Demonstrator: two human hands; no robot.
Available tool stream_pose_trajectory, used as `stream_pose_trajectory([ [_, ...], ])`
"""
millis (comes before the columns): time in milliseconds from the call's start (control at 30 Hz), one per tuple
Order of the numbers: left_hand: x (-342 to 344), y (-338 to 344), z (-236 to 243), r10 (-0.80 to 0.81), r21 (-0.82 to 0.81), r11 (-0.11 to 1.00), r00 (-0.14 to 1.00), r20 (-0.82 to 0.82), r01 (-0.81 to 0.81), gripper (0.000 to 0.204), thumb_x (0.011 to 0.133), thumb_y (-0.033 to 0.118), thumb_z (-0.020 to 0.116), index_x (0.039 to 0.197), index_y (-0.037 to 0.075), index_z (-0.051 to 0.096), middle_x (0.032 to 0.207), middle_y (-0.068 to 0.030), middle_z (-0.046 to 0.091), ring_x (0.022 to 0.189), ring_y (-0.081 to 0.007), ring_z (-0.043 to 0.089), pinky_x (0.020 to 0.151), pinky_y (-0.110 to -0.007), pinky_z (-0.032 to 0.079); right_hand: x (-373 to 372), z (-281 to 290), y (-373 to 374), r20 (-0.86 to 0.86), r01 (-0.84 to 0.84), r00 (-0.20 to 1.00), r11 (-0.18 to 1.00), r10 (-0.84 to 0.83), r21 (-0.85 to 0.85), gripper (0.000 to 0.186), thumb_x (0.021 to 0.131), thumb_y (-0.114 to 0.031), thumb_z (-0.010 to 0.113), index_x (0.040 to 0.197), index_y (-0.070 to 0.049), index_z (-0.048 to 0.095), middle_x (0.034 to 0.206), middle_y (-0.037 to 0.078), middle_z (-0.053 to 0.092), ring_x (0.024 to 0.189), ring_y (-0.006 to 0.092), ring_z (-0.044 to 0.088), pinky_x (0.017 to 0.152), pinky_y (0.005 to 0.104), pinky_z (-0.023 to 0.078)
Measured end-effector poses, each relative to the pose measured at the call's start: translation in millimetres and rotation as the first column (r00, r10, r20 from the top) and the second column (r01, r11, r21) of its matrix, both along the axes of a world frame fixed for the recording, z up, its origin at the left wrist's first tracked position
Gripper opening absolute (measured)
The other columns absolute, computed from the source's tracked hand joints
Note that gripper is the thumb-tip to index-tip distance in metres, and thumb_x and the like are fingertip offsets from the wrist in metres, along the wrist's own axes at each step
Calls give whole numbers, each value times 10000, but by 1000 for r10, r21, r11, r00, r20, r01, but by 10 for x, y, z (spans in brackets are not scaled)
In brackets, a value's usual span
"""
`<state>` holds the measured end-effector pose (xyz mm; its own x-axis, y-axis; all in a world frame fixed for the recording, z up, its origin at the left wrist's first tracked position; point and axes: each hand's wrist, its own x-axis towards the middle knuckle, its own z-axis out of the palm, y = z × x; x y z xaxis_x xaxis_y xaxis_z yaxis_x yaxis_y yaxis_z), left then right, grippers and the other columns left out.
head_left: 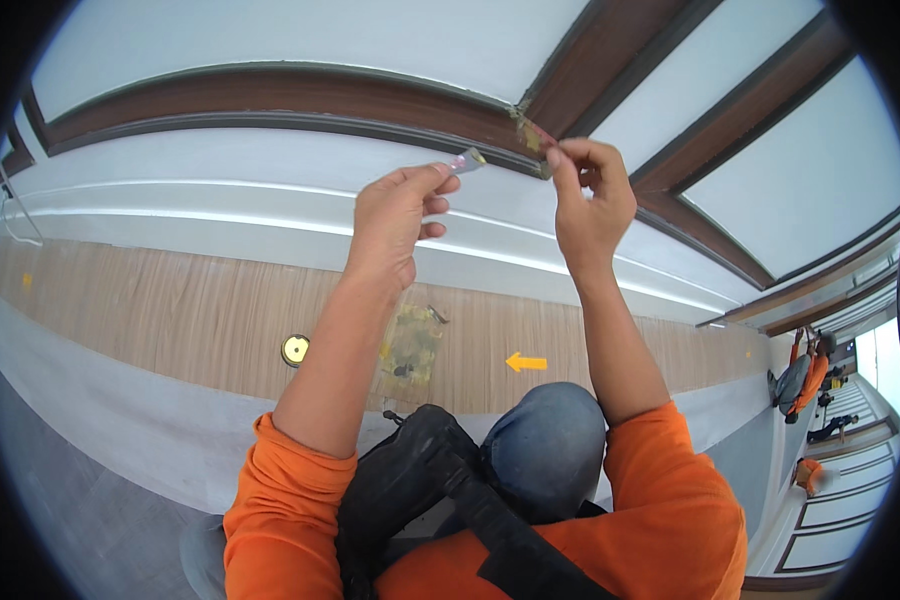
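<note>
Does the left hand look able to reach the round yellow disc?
Likely yes: the disc lies exposed beside the left forearm, though the left hand already pinches a small item.

Bright, diffuse light is covering the work area, with strong glare showing at the opening (886, 352) on the far right. Pale highlights are running along the white skirting (300, 215); shadows are falling soft and faint. Fisheye distortion is bowing the brown frame (290, 95), and a black vignette is closing off the corners. The left hand (398, 215) and right hand (598, 200) are registering fairly sharp. Distant people (812, 382) are appearing soft, possibly through poor resolution at the rim.
</note>
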<state>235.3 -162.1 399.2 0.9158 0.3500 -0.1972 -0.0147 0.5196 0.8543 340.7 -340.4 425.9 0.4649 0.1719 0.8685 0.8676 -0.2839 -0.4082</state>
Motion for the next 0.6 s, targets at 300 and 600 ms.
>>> stream_pose_trajectory([
  [300, -15, -156, 48, -132, -199, 971, 991, 17, 133, 250, 935, 274, 717, 1073, 67, 695, 978, -32, 721, 887, -115, 624, 807, -305, 493, -275, -172, -160, -356, -224, 863, 903, 359, 367, 179, 952, -30, 744, 1062, -23, 602, 1008, 86, 690, 837, 116, 644, 695, 248, 535],
  [600, -57, -273, 139, -58, -174, 981, 989, 139, 82, 229, 967, 201, 735, 1076, 6, 685, 970, -67, 717, 826, -101, 643, 807, -248, 558, -287, -276, -160, -226, -259, 909, 898, 351, 355, 203, 933, 34, 736, 1053, -21, 581, 1035, 114, 688, 939, 160, 671, 849, 297, 562],
])
